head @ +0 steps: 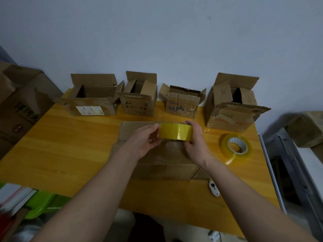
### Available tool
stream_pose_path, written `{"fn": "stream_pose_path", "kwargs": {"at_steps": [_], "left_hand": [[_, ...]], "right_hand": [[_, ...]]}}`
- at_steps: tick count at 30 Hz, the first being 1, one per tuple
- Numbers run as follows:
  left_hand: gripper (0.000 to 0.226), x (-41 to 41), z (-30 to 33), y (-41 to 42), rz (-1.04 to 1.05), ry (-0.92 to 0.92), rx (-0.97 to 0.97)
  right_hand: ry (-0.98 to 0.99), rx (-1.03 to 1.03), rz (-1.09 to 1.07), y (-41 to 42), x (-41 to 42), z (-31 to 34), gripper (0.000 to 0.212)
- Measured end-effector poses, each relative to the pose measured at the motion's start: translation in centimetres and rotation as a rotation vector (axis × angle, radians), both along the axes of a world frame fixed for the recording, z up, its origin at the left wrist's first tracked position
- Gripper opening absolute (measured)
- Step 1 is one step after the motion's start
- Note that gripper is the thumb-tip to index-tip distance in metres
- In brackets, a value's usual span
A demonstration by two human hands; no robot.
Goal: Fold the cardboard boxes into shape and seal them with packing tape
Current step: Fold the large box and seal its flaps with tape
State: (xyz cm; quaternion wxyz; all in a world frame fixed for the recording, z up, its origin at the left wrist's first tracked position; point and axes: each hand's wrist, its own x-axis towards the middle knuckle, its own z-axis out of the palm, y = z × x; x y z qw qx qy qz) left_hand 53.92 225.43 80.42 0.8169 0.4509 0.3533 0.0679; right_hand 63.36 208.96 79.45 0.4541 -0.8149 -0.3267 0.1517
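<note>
- Step in hand, by the look of it: finding the free end of the yellow tape roll (175, 133) before sealing.
- Best done by turning the roll slowly with one hand, dragging a fingernail of the other along the band until the edge catches, then peeling a short tab rather than a long strip.
- Worth keeping the roll low over the flattened cardboard box (162, 165), so the tab can go straight onto a seam.
- Left hand (145, 139): fingers curled on the left edge of the roll, thumb up on the rim.
- Right hand (196, 143): wrapped round the right side, fingers hidden behind it.
- Roll held between both hands, just above the far half of the flat box, which lies at mid-table (70, 145), nearer than everything else.
- Possibly a started end under the left fingertips; too blurred to confirm.
- Far along the wall: four open boxes (95, 100) (139, 101) (182, 103) (232, 109) in a row, flaps up.
- Right of the hands: a clear tape roll (236, 147); near right, a small white cutter (213, 188).
</note>
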Motion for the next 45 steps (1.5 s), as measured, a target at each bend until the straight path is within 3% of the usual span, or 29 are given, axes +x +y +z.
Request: {"fn": "stream_pose_path", "kwargs": {"at_steps": [3,6,10,14,16,18,22,24,29,33,37,45], "left_hand": [[0.004,-0.1,-0.1,0.1,0.004,-0.026,-0.005],[0.011,0.1,-0.2,-0.1,-0.021,-0.006,0.174],[0.016,0.3,0.0,-0.3,-0.091,0.074,0.576],[0.013,0.1,0.2,-0.6,-0.137,0.154,1.141],[0.011,-0.1,-0.2,-1.0,-0.132,0.155,1.289],[0.01,0.0,-0.6,-1.2,-0.095,0.178,1.193],[0.014,-0.3,-0.5,-1.4,-0.012,0.119,0.526],[0.018,-0.8,-0.7,-1.3,-0.04,0.047,0.34],[0.009,-1.0,-1.6,-1.3,0.021,0.022,0.396],[0.007,-0.8,-2.2,-1.3,0.135,-0.005,0.277],[0.009,-1.1,-2.7,-1.2,0.194,-0.042,0.164],[0.013,-2.3,-3.5,-0.6,0.268,-0.088,0.025]], "right_hand": [[0.003,0.005,-0.005,-0.1,0.0,0.0,0.067],[-0.009,0.008,-0.003,-0.1,-0.1,0.0,0.067],[-0.035,-0.009,-0.013,0.1,-0.1,0.2,0.067],[-0.077,-0.018,-0.052,0.4,-0.3,0.4,0.071],[-0.099,-0.031,-0.07,0.6,-0.6,0.5,0.076],[-0.11,-0.041,-0.084,0.9,-0.8,0.5,0.081],[-0.093,-0.02,-0.102,1.0,-1.0,0.4,0.082],[-0.08,-0.001,-0.107,1.0,-0.9,0.4,0.081],[-0.066,0.048,-0.163,1.3,-0.9,0.1,0.081],[0.07,0.139,-0.378,2.2,-0.8,0.0,0.068],[0.239,0.205,-0.443,3.6,-1.3,-0.5,0.063],[0.303,0.272,-0.494,6.0,-3.1,-1.5,0.049]]}}
